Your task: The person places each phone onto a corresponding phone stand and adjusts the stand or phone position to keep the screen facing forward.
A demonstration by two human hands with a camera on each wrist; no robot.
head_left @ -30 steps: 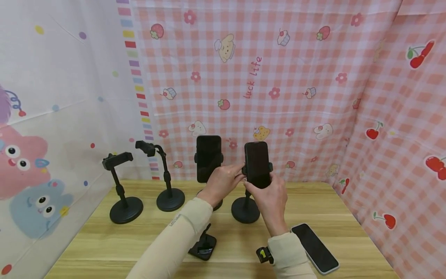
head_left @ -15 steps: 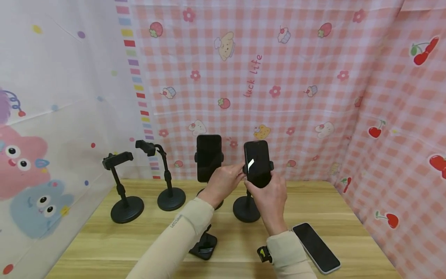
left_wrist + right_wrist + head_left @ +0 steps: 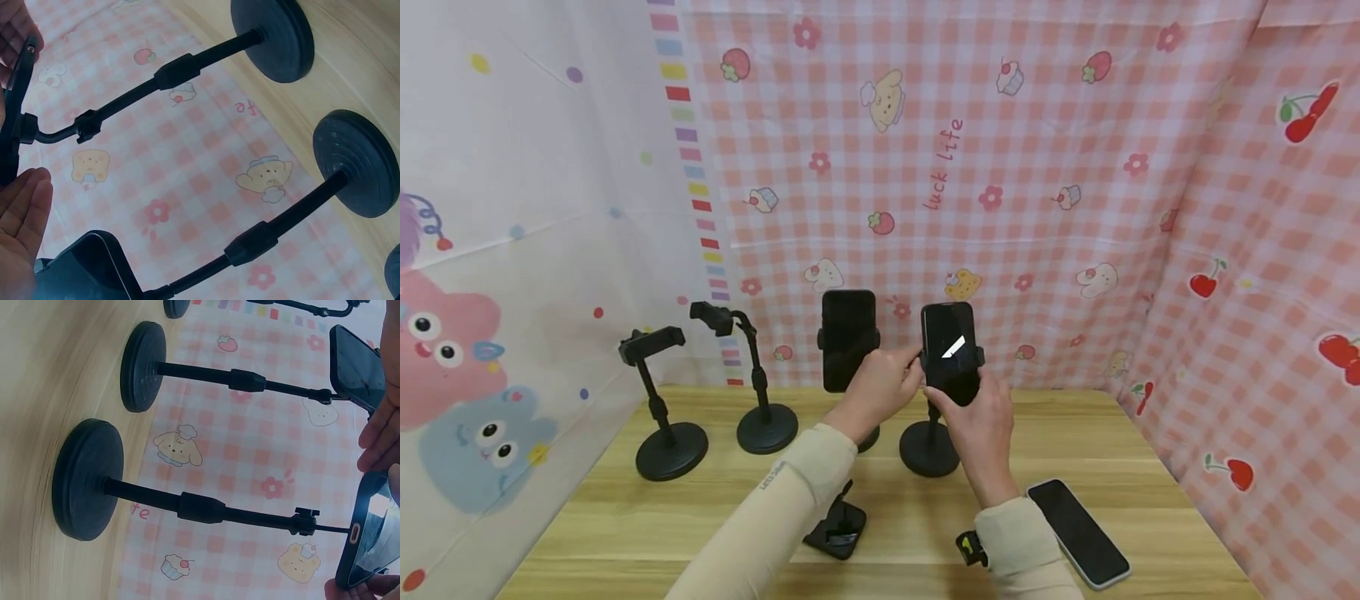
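Note:
In the head view, a black smartphone (image 3: 942, 329) stands upright in the clamp of a black phone stand (image 3: 929, 450) at centre right. My right hand (image 3: 983, 429) grips its lower part, thumb at the lower left and fingers along the right side. My left hand (image 3: 880, 383) reaches in from the left, its fingertips against the left side of the clamp. Those fingers (image 3: 28, 215) look straight in the left wrist view. The right wrist view shows the phone's bottom edge with its port (image 3: 354, 533). The back of the clamp is partly hidden by the phone.
Left of my hands, a second stand holds another phone (image 3: 848, 333). Two stands with bare clamps, a nearer stand (image 3: 672, 452) and a farther stand (image 3: 767, 429), are farther left. A white-edged phone (image 3: 1078, 533) lies at right. A small black phone holder (image 3: 838, 529) lies near the front.
The gripped phone has shifted slightly left, and a bright reflection has appeared on its screen. Both hands keep nearly the same position.

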